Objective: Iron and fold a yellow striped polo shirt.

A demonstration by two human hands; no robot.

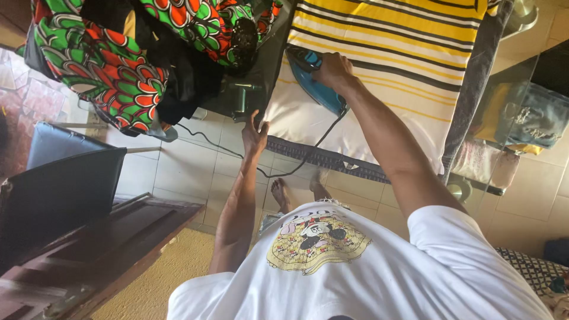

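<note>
My right hand (333,69) grips the handle of a blue electric iron (317,86) that rests on a white and yellow cloth with dark stripes (409,53), spread over a table. The iron's black cord (302,157) hangs off the near edge toward the floor. My left hand (255,133) hovers with fingers spread just off the table's near left corner, touching nothing that I can see. My bare feet (281,192) stand on the tiled floor below.
A pile of bright green, red and orange patterned fabric with black cloth (118,65) lies at the left. A dark chair (59,178) and a wooden piece (101,243) stand at the lower left. Folded clothes (527,118) sit under a glass surface at the right.
</note>
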